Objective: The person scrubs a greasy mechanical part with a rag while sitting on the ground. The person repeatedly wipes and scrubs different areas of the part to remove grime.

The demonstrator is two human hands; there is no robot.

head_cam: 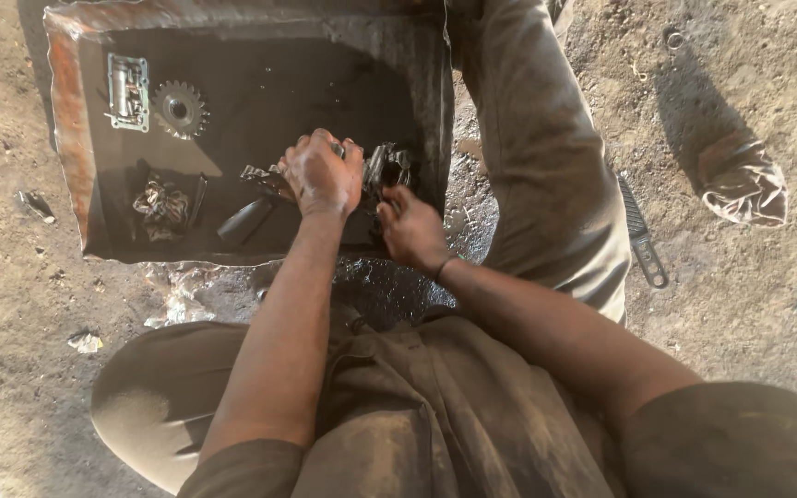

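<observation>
Your left hand (323, 172) is closed around a dark greasy part (269, 180) in the tray (66, 138), near its 5 o'clock corner. Your right hand (410, 229) pinches a black part (387, 168) just beside it. A gear (180, 108) lies at 10 o'clock.

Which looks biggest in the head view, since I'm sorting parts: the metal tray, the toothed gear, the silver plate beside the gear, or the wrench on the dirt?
1. Metal tray, by far the largest.
2. Wrench, long but thin.
3. Silver plate and toothed gear look about alike; I would not rank them.
</observation>
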